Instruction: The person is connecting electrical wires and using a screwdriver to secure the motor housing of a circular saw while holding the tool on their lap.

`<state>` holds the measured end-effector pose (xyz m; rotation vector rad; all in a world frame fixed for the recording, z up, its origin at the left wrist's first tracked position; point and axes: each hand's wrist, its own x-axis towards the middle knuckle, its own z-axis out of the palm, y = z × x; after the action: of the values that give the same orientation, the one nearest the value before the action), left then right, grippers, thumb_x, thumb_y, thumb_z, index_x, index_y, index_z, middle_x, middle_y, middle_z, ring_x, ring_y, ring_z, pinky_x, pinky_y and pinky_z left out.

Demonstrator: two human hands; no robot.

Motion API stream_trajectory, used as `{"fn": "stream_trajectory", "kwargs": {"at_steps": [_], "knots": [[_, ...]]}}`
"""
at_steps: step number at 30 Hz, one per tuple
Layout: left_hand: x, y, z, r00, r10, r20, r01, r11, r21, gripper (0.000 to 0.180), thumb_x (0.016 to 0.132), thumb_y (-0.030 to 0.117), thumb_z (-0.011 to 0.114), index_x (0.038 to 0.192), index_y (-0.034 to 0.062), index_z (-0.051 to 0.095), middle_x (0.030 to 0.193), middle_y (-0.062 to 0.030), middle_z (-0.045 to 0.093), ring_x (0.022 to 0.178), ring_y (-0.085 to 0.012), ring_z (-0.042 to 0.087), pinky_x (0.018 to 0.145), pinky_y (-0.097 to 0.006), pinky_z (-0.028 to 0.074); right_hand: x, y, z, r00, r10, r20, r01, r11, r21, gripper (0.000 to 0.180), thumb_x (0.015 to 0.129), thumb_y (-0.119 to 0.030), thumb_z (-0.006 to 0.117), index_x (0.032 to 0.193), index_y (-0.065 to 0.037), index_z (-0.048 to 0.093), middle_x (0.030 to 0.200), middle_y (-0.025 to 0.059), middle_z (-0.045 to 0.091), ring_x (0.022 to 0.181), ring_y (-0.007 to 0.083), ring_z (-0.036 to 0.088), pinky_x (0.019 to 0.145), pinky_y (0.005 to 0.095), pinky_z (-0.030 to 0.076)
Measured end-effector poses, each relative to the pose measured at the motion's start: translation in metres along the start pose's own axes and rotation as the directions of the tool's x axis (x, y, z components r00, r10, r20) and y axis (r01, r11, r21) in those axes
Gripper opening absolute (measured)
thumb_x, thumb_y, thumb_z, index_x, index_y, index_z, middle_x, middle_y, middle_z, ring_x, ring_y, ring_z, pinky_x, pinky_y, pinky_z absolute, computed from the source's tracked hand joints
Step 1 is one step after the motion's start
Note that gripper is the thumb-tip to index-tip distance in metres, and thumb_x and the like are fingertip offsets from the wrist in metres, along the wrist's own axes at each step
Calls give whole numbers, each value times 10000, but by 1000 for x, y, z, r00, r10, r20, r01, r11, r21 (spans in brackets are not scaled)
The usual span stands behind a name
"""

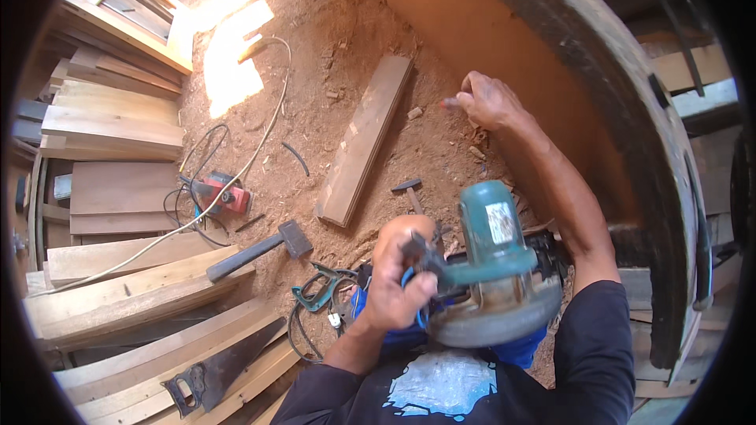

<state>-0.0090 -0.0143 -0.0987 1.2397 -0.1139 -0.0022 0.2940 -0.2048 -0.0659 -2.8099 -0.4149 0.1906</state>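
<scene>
A teal-green power saw [498, 228] with a round grey guard stands just in front of my body. My left hand [398, 275] is closed round its black handle [425, 256], on the saw's left side. Stretched out to the far right, my right hand [490, 101] pinches a thin stick with a red-orange end [450, 103], maybe a pencil. That hand is over the sawdust-covered floor, beside a tall orange-brown panel [535, 55]. Between my hands a small hammer [409, 191] lies on the floor, its handle partly hidden near the saw.
Long brown boards [366, 142] lie stacked mid-floor. A mallet [264, 250], a red power tool [228, 193] with trailing cord, a green tool [316, 293] and a handsaw [224, 366] lie to the left. Timber stacks [118, 122] line the left side.
</scene>
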Motion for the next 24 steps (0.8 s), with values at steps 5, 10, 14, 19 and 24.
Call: {"fn": "stream_trajectory", "kwargs": {"at_steps": [5, 10, 14, 19, 24], "knots": [[13, 23, 13, 998, 58, -22, -59, 995, -76, 382, 1016, 245, 650, 1293, -9, 581, 1052, -39, 603, 857, -95, 584, 796, -262, 497, -85, -48, -81, 983, -80, -162, 100, 988, 121, 379, 959, -309, 566, 991, 38, 716, 907, 260, 720, 907, 441, 714, 841, 517, 529], [13, 21, 14, 994, 81, 71, -67, 981, -183, 351, 1017, 183, 659, 1309, 4, 581, 1036, -20, 621, 857, -79, 585, 816, -264, 511, -200, -42, -117, 936, -95, -339, 244, 867, 434, 341, 1020, -206, 506, 1116, 42, 718, 765, 111, 673, 694, 176, 630, 684, 328, 506], [2, 23, 30, 994, 112, -6, -112, 986, -122, 322, 1004, 125, 654, 1296, 9, 582, 1035, -5, 625, 889, -78, 594, 848, -262, 509, -280, -30, -100, 925, 14, -379, 262, 701, 663, 364, 1014, -209, 504, 1156, 57, 708, 805, 52, 658, 734, 97, 591, 663, 270, 466], [-4, 33, 40, 995, 65, -71, -67, 997, -33, 458, 979, 42, 608, 1431, -8, 562, 1045, 13, 631, 935, -58, 589, 870, -239, 497, -356, -18, -63, 851, 205, -484, 300, 566, 768, 459, 979, -269, 595, 1289, 59, 680, 932, 86, 683, 795, 126, 609, 723, 282, 489], [-2, 39, 45, 994, 73, -79, -75, 997, -16, 485, 974, 27, 600, 1455, -24, 562, 1031, 22, 624, 896, -36, 569, 823, -210, 484, -390, -27, -49, 808, 24, -589, 405, 705, 583, 412, 879, -157, 704, 1246, 30, 713, 871, 111, 676, 750, 191, 614, 696, 341, 487]]}}
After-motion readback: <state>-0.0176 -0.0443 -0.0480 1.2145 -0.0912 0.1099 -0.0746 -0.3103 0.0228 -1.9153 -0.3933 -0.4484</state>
